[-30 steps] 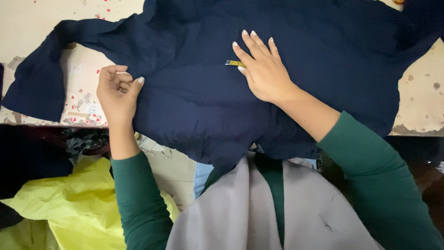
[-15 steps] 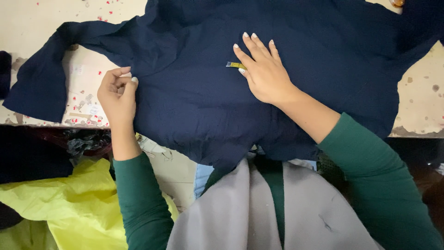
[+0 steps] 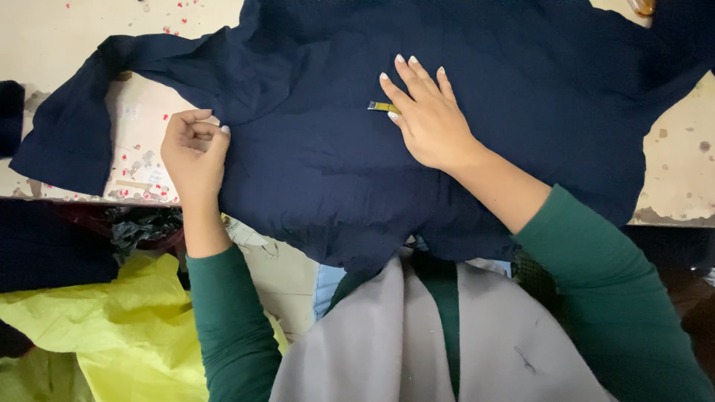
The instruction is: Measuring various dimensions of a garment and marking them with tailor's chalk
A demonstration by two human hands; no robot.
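Note:
A large piece of dark navy fabric lies spread over a worn cream table and hangs over its front edge. My right hand rests flat on the cloth with fingers spread, and a small yellow object shows at its fingertips. My left hand is curled at the cloth's left edge, fingertips pinching the fabric beside a narrow strip of the same cloth that trails off to the left.
Bright yellow fabric is heaped at the lower left, below the table edge, beside dark cloth. A grey garment covers my lap. The table's right end is stained and chipped.
My left hand has curled tighter at the fabric edge and shifted slightly down. The right hand stays pressed in place.

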